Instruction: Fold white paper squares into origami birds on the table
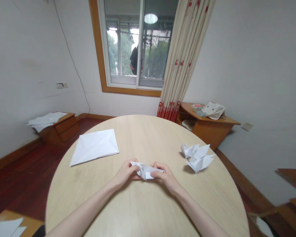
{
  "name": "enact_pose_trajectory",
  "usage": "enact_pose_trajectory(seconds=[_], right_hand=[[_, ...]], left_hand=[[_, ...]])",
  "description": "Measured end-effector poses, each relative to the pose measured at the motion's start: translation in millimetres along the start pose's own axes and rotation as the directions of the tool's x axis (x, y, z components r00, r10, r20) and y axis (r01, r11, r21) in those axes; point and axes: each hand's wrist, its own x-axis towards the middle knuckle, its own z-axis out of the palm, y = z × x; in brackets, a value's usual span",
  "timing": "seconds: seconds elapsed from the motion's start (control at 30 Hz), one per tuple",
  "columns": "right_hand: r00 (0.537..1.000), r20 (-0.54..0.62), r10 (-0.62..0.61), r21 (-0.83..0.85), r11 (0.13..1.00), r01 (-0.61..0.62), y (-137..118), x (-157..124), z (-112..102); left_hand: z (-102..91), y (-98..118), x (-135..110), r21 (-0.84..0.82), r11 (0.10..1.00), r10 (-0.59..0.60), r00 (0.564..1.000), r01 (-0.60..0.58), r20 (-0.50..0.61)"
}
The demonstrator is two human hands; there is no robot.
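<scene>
It was a room in a home, with a window [123, 42] at twelve, a curtain [185, 56] at one, a cabinet [66, 126] at ten.

Folded white paper [146, 171], partly creased into angular flaps, pinched horizontally between left hand [124, 172] and right hand [165, 176], lower centre of frame.

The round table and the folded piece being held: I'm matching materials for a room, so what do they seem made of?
The round table looks like pale wood or wood-look laminate: straight fine grain lines, smooth surface, soft sheen; the picture can't settle which. The folded piece seems to be thin white paper, matte, with sharp creases.
</scene>
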Motion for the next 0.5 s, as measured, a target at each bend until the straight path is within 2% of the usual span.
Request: enact_pose_trajectory(seconds=[0.17, 0.33, 0.5], right_hand=[[0.999, -0.037, -0.008, 0.014, 1.000, 0.009, 5.1, 3.3, -6.7], [0.987, -0.136, -0.080, -0.110, 0.992, 0.065, 15.5, 10.2, -16.1], [0.964, -0.232, -0.128, -0.179, 0.980, 0.088, 29.0, 18.4, -24.2]], left_hand=[[-8.9, 1.8, 5.9, -0.023, 1.000, 0.001, 1.000, 0.000, 0.031], [-16.4, 0.4, 13.3, 0.129, 0.984, 0.131, 0.988, -0.121, -0.078], [-24.1, -2.0, 19.9, 0.261, 0.936, 0.288, 0.940, -0.236, -0.181]])
